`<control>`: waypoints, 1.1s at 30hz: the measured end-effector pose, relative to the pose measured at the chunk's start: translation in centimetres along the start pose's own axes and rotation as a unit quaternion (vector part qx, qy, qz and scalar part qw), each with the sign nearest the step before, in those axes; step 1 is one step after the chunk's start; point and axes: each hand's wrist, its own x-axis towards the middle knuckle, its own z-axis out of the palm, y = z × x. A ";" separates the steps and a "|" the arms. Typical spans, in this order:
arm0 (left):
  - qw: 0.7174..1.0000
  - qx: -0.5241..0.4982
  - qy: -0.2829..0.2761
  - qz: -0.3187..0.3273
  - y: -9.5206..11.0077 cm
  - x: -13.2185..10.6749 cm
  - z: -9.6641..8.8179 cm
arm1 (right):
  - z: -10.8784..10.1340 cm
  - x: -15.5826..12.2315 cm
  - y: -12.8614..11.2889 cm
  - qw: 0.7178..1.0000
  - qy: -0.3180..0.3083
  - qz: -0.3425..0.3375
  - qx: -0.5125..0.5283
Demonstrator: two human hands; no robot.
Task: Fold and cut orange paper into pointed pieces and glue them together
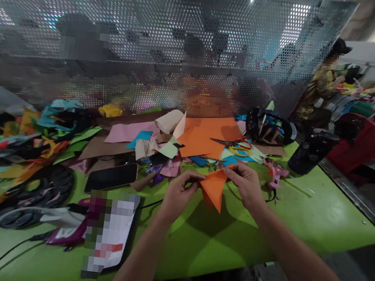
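Note:
A folded orange paper triangle hangs point-down above the green table, held between both hands. My left hand pinches its left corner with fingers curled. My right hand grips its upper right edge, fingers closed on the paper. Behind the hands lies a larger orange paper sheet with red and yellow-handled scissors on it.
A black phone lies left of my hands, near a printed card. Scraps of coloured paper cover the table's middle and left. A pink glue gun and a dark bottle stand right. A perforated metal screen closes the back; other people sit beyond.

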 end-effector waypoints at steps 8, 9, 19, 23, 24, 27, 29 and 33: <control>0.998 0.001 -0.067 -0.006 0.5 -0.1 0.3 | 0.1 0.0 0.5 1.000 -0.004 0.011 0.003; 0.997 0.004 -0.078 -0.008 0.5 -0.2 0.3 | 0.1 0.0 0.5 1.000 -0.003 0.011 0.002; 0.996 0.000 -0.094 -0.008 0.7 0.0 0.0 | 0.0 0.0 0.6 1.000 -0.010 0.001 0.001; 0.996 0.008 -0.091 -0.002 1.0 0.1 -0.1 | 0.1 0.1 0.8 1.000 -0.011 -0.019 0.007; 0.996 0.010 -0.089 0.002 1.1 0.1 -0.1 | 0.2 0.1 0.9 1.000 -0.011 -0.020 0.012; 0.997 0.017 -0.080 0.016 1.0 0.2 -0.1 | 0.2 0.2 0.9 0.999 -0.016 -0.010 0.033; 0.997 0.021 -0.076 0.029 0.8 0.2 -0.1 | 0.2 0.1 0.8 0.999 -0.020 -0.002 0.043; 0.996 0.029 -0.074 0.046 0.6 0.2 -0.1 | 0.3 -0.1 0.6 0.998 -0.017 0.011 0.057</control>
